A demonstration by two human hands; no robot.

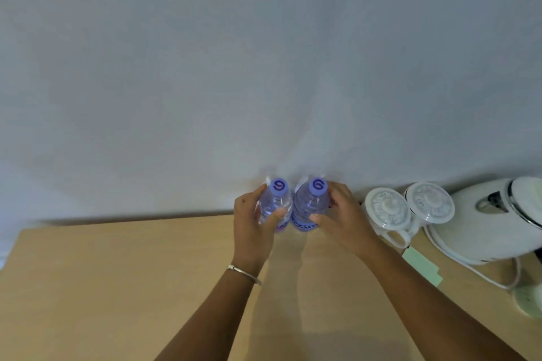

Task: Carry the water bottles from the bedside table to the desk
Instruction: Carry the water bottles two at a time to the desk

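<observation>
The left hand (252, 214) is gripping the left water bottle (275, 205) and the right hand (341, 214) is gripping the right water bottle (311, 208), fingers curled round each. Both bottles are standing upright, side by side and touching, at the back edge of the wooden bench (117, 287) against the wall (264, 67). Two lidded white cups (387, 209) and a white kettle (498, 220) are sitting to the right.

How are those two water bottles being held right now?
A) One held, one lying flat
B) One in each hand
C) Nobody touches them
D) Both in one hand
B: the left hand wraps the left bottle, the right hand wraps the right bottle, both upright.
</observation>
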